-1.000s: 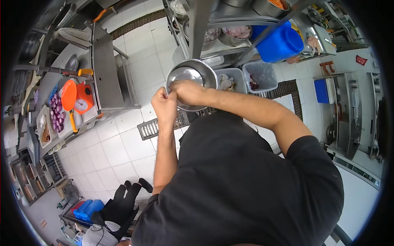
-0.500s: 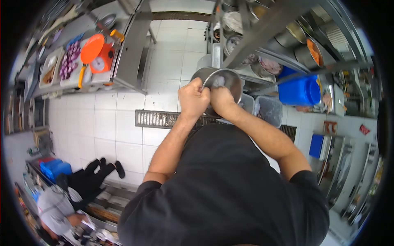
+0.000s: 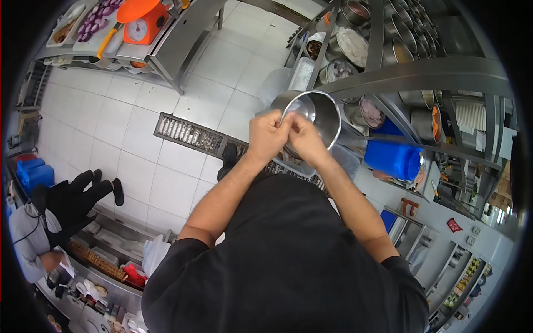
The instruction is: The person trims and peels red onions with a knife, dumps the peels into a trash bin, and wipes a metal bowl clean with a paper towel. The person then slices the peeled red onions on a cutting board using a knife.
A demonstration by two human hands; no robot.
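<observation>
A deep stainless-steel pot (image 3: 328,114) is in front of my body, its open mouth tilted toward me. My left hand (image 3: 266,135) is closed at the pot's near left rim, its fingers curled and partly hidden. My right hand (image 3: 305,136) is also closed, fingertips pinched together over the pot's near edge, touching or almost touching my left thumb. Whatever lies between the right fingertips is too small to make out. The inside wall of the pot shows shiny metal.
A steel shelf rack (image 3: 411,75) with several metal pots stands on the right, a blue bin (image 3: 391,160) below it. An orange scale (image 3: 145,28) and a yellow-handled knife (image 3: 108,43) lie on the left table. A floor grate (image 3: 189,135) crosses the tiles. Another person (image 3: 39,227) stands lower left.
My right hand has come up out of the pot to its rim, beside my left hand. The view has turned, and a dark shoe now shows by the floor grate.
</observation>
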